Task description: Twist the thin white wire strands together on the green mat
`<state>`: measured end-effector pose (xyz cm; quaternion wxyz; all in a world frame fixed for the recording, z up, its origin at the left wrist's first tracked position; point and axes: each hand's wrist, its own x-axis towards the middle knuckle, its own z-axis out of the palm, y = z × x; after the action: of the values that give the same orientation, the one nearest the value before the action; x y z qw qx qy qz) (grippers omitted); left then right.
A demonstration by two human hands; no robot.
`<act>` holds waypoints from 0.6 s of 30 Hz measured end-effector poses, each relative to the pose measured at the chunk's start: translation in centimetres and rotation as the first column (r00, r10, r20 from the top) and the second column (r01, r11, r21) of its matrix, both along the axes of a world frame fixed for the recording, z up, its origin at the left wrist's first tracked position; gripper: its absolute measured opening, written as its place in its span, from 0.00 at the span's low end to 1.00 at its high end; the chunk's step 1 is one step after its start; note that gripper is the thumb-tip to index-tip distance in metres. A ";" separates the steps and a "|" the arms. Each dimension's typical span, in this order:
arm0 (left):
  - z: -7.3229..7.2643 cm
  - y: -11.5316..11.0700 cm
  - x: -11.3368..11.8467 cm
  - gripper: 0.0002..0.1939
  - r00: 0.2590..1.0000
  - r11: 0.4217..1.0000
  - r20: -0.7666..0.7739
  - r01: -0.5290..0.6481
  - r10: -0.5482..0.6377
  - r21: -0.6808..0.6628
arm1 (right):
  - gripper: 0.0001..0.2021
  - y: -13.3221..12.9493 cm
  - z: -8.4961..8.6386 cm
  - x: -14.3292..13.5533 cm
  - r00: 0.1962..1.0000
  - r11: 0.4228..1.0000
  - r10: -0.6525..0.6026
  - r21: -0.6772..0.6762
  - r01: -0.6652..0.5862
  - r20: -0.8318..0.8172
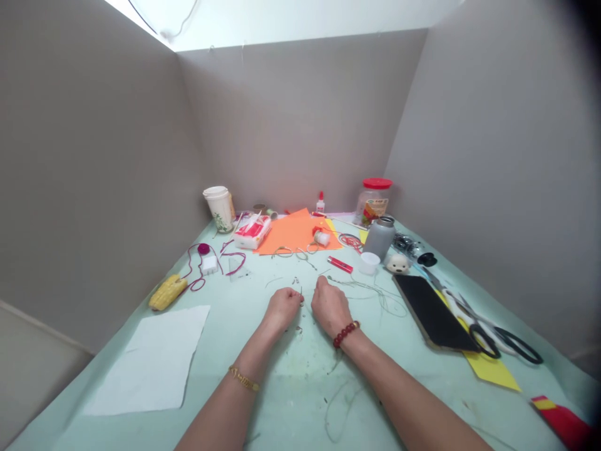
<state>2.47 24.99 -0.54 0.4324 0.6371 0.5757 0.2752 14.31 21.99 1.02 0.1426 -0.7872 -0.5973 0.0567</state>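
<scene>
Work surface: pale green table covering (282, 401), bounded by a grey left panel (94, 156), rear panel (300, 125) and right panel (479, 156); bright white area (305, 22) above the rear. Left hand (283, 308): low over mid-surface, fingertips pinched narrow on a short dark strand (301, 290). Right hand (329, 305): near the left, apart from it, fingers curled narrow; contents, cannot tell. Location of thin cord (375, 287): loosely looped on the surface, just right of the right hand.

Open room: between left forearm (230, 388) and white sheet (150, 360). Restricted side: right, with black phone (436, 313), yellow paper (493, 369) and scissors (486, 319) close together. Rear limit: orange sheets (291, 235), tissue pack (252, 232) and grey bottle (379, 238).

Cut off at lower right: red object (563, 423). Hidden: undersides of both hands. Hard to make out: tiny specks (299, 329) between the forearms, too small to identify; right panel, partly lost in dark blur at upper right.
</scene>
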 end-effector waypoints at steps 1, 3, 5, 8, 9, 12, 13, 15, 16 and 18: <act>0.0 0.0 0.0 0.10 1.000 1.000 -0.003 0.002 -0.002 0.005 | 0.11 -0.2 -0.1 0.0 1.000 1.000 0.002 0.007 -0.002 0.009; 0.1 -0.1 0.0 0.10 1.000 1.000 -0.013 0.006 -0.006 0.013 | 0.11 -0.6 -0.1 0.3 0.999 0.999 0.035 0.028 -0.036 0.020; 0.1 -0.1 -0.1 0.10 1.000 1.000 -0.013 0.013 -0.013 0.025 | 0.10 -1.1 0.4 1.5 0.992 0.991 0.130 0.037 -0.130 0.002; 0.3 -0.2 -0.1 0.11 0.999 0.999 -0.018 0.027 -0.026 0.021 | 0.07 -1.9 2.7 5.2 0.937 0.943 0.332 0.004 -0.333 -0.113; 0.5 -0.2 -0.2 0.11 0.999 0.999 -0.021 0.030 -0.029 0.018 | 0.07 -2.2 4.0 7.0 0.913 0.925 0.372 -0.018 -0.380 -0.169; 0.9 -0.5 -0.2 0.11 0.999 1.000 -0.038 0.029 -0.029 0.009 | 0.08 -3.1 8.3 13.2 0.887 0.914 0.375 -0.052 -0.403 -0.270; 1.0 -0.5 -0.2 0.11 0.999 1.000 -0.045 0.027 -0.027 0.007 | 0.08 -3.5 9.8 15.2 0.901 0.925 0.342 -0.075 -0.373 -0.268; 1.1 -0.5 -0.2 0.11 0.998 1.000 -0.052 0.028 -0.027 0.004 | 0.10 -4.3 12.4 18.9 0.916 0.944 0.276 -0.099 -0.315 -0.290; 1.0 -0.5 -0.2 0.11 0.998 1.000 -0.051 0.029 -0.029 0.005 | 0.11 -4.8 13.4 20.5 0.928 0.954 0.240 -0.110 -0.281 -0.284; 0.8 -0.4 -0.2 0.11 0.998 0.999 -0.044 0.037 -0.036 0.013 | 0.12 -5.7 14.8 22.8 0.956 0.973 0.168 -0.118 -0.201 -0.240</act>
<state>2.27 24.59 0.26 0.4202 0.6563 0.5714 0.2573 37.12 16.26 15.82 0.1486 -0.7243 -0.6423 0.2020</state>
